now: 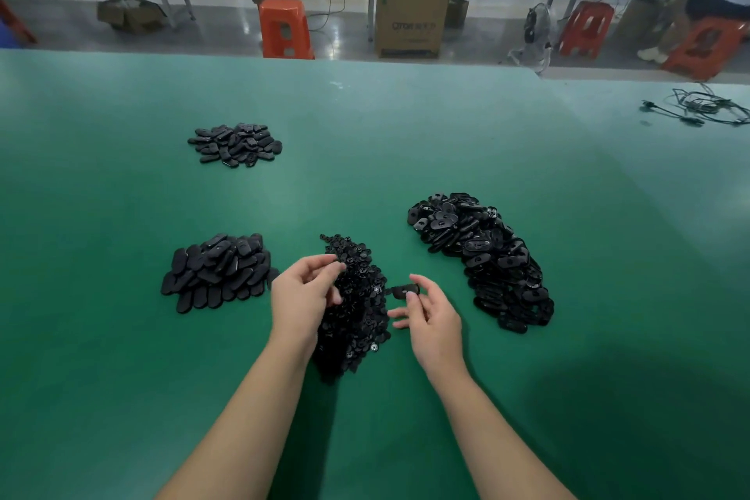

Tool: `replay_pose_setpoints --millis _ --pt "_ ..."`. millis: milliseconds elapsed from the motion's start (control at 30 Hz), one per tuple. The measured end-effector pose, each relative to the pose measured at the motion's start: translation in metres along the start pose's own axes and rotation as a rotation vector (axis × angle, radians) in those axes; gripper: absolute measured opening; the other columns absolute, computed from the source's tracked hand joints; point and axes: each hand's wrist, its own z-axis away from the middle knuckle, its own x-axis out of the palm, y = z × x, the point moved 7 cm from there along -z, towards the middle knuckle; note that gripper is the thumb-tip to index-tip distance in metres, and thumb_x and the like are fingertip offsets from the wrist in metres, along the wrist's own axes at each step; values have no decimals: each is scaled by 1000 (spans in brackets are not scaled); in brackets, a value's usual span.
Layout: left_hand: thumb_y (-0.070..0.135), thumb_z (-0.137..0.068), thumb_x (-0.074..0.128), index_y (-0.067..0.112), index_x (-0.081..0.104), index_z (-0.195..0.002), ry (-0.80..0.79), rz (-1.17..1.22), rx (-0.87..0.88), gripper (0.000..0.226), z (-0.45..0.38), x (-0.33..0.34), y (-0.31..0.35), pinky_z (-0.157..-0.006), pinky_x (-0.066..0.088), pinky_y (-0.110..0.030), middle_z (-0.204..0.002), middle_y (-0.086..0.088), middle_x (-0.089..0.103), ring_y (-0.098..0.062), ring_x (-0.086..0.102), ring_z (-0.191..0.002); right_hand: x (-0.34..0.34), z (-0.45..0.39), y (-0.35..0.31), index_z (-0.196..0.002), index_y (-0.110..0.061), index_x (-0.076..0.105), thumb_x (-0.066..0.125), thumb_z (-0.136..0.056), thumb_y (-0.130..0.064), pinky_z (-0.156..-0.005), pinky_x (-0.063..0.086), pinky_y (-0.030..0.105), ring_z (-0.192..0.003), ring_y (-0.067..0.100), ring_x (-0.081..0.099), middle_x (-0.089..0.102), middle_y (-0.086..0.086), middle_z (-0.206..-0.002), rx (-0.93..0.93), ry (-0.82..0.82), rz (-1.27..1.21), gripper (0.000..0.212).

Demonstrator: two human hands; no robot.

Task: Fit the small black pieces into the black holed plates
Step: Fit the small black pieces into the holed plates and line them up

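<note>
A heap of small black pieces (357, 308) lies in front of me on the green table (365, 142). My left hand (302, 296) hovers over the heap's left side with fingers curled; whether it pinches a small piece I cannot tell. My right hand (430, 317) pinches one black oval holed plate (404, 290) between thumb and forefinger, just right of the heap. A large pile of holed plates (483, 256) lies to the right.
A pile of oval black plates (219, 272) sits to the left, and a smaller pile (235, 144) lies further back. A black cable (706, 108) lies at the far right. Beyond the table's far edge stand an orange stool (284, 28) and a cardboard box (412, 16).
</note>
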Motion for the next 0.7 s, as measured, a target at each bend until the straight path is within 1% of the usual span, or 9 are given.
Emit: replay_pose_setpoints --millis 67,133,200,300,367,467,567,633,700 --pt "6 -89 72 10 73 -96 -72 9 -48 8 3 15 0 -49 47 -20 -83 -4 77 -10 53 -47 0 -1 1 -118 -21 58 47 -106 -13 -69 61 28 -75 13 75 75 -16 -86 1 13 -16 18" --pt "6 -88 72 9 75 -92 -113 1 -99 5 5 26 -5 -48 43 -21 -71 -4 72 -11 51 -47 1 -1 1 -111 -27 55 44 -107 -13 -70 62 33 -75 14 76 74 -18 -87 0 13 -16 18" --pt "5 -87 74 9 76 -88 -128 -32 -136 4 7 34 -11 -45 39 -21 -56 -2 59 -11 45 -45 1 -2 0 -106 -30 52 44 -107 -13 -69 62 36 -74 16 76 76 -10 -87 1 19 -37 19" --pt "2 -86 74 8 75 -85 -151 -37 -174 5 10 46 -17 -41 37 -21 -51 0 55 -11 41 -42 1 -2 -1 -105 -28 51 43 -107 -11 -63 59 30 -74 16 75 76 -4 -94 1 27 -70 19" --pt "0 -86 73 5 74 -86 -170 -50 -187 5 12 54 -19 -40 38 -21 -52 -2 56 -11 41 -41 1 -2 -1 -104 -28 51 45 -106 -10 -61 58 28 -73 15 75 76 -6 -91 -1 28 -53 19" --pt "0 -87 72 4 73 -88 -217 -137 -159 4 16 65 -19 -41 39 -22 -52 0 60 -11 43 -40 -1 -2 0 -103 -28 53 47 -105 -11 -64 61 34 -73 14 75 75 -5 -87 -7 29 -17 18" --pt "6 -86 73 10 72 -85 -235 -306 -86 4 17 72 -16 -44 40 -24 -59 0 63 -13 46 -41 -1 -3 3 -104 -29 55 48 -104 -12 -67 59 38 -74 17 75 75 -1 -87 -2 32 -6 18" --pt "10 -86 73 16 72 -80 -241 -435 -24 8 17 76 -13 -46 42 -22 -64 3 67 -7 50 -41 -1 -5 6 -104 -31 56 49 -104 -15 -75 58 47 -81 23 73 74 0 -89 5 28 35 17" --pt "13 -85 72 21 72 -78 -246 -538 27 11 17 79 -11 -50 45 -21 -69 5 70 -4 54 -46 0 -5 7 -103 -31 57 49 -103 -15 -78 57 53 -83 23 72 74 -1 -89 7 15 52 18"
